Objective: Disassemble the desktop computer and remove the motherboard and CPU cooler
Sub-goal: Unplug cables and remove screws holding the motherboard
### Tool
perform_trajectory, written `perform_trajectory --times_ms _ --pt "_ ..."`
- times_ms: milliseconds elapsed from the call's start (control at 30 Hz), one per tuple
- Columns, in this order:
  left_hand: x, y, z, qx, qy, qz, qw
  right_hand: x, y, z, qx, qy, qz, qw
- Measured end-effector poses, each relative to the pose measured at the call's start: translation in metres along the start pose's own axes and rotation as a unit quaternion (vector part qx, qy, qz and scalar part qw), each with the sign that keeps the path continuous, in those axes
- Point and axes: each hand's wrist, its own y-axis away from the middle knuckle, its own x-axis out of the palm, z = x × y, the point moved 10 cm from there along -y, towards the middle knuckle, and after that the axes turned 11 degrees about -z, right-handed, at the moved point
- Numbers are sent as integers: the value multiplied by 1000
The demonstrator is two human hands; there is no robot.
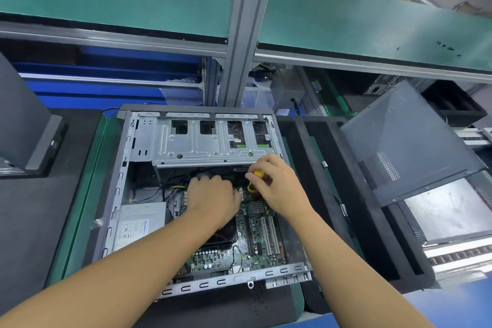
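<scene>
An open desktop computer case (117,194) lies flat on the bench. Inside it sits the green motherboard (255,245), with the black CPU cooler (226,234) partly hidden under my left wrist. My left hand (213,198) rests palm down over the board's upper part, fingers bent; what it touches is hidden. My right hand (277,184) grips a yellow-handled screwdriver (257,176), held upright above the board's top right corner. The tip is out of sight behind my fingers.
A silver drive cage (202,144) spans the case's far end. A grey power supply (138,224) fills its left side. The removed side panel (404,141) leans at the right, over black foam trays (319,194). A metal post (239,48) and green shelves rise behind.
</scene>
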Motion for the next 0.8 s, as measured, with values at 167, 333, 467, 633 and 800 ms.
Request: perform_trajectory --times_ms 167,333,467,633,800 --pt "-71 -1 3 121 2 -222 968 1 2 0 9 -6 9 1000" --pt "-41 -11 60 11 -37 -104 994 2 2 -2 24 -1 22 999" --pt "-20 -13 80 12 -49 -59 997 3 3 -3 29 0 28 999" --pt "-21 -13 79 -4 -26 -66 997 1 2 0 3 2 11 1000" --pt "-24 -14 79 -5 -19 -78 997 -1 3 4 -14 -12 9 1000"
